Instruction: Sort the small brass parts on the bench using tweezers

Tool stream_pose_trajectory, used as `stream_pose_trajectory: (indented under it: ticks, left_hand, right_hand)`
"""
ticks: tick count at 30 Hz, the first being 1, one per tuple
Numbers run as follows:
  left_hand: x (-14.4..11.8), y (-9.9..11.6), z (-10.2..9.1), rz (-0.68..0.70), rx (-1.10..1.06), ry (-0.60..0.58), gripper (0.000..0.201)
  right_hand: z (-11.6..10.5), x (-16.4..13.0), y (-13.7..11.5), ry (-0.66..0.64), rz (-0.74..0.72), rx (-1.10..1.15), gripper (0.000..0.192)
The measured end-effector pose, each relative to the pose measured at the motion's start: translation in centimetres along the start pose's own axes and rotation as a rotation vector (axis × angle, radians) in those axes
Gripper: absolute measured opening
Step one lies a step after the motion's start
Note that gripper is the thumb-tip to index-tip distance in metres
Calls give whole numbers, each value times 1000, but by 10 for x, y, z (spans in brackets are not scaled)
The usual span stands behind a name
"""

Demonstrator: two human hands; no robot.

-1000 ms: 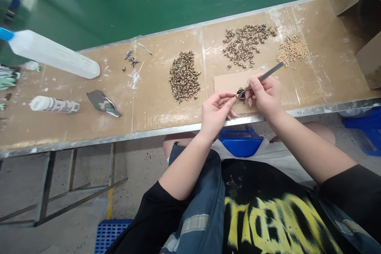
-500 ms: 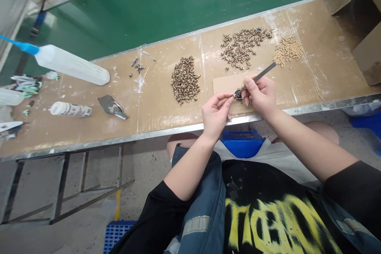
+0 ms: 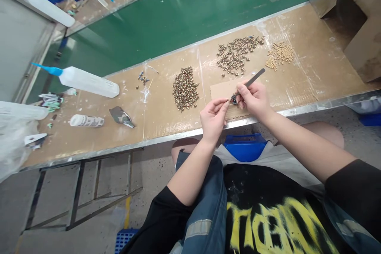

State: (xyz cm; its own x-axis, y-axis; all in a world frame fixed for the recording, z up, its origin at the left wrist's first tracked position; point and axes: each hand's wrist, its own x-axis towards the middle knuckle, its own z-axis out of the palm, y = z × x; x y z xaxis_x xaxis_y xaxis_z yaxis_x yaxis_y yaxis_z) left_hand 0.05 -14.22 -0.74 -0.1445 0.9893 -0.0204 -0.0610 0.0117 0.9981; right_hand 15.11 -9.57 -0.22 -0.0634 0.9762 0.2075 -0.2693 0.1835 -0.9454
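Note:
My right hand is closed around dark tweezers, held like a pen with the points down and to the left. The tips reach the fingertips of my left hand. My left thumb and forefinger pinch a tiny brass-coloured piece, mostly hidden by the fingers. Just behind the tips, partly under my right fingers, sits a small round black-rimmed dish. Both hands are over a flat cardboard piece at the table's front edge. Beyond them lie a dense heap of small brass-coloured pieces and a looser spread of similar ones.
Small tan beads lie at the back right, near a cardboard box. Leftward are a large blue-tipped squeeze bottle, a smaller white bottle and a crumpled dark packet. A green panel borders the table's back.
The camera view has shifted, showing more on the left. The tweezers have tilted lower, and their tips have come from the dish to my left fingertips. Both hands keep their grips.

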Motion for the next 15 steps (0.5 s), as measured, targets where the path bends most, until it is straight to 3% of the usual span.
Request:
stream_pose_trajectory:
  ticks: [7,11,15]
  left_hand:
    - [2,4,-5,-53,79,-10,39]
    - [2,12,-7,-70,224,98,48]
    - [10,13,-8,-88,316,144,51]
  right_hand:
    - [2,0,11,5,96,8,62]
    - [4,5,13,-31,189,32,68]
    - [0,18,15,-76,250,21,60]
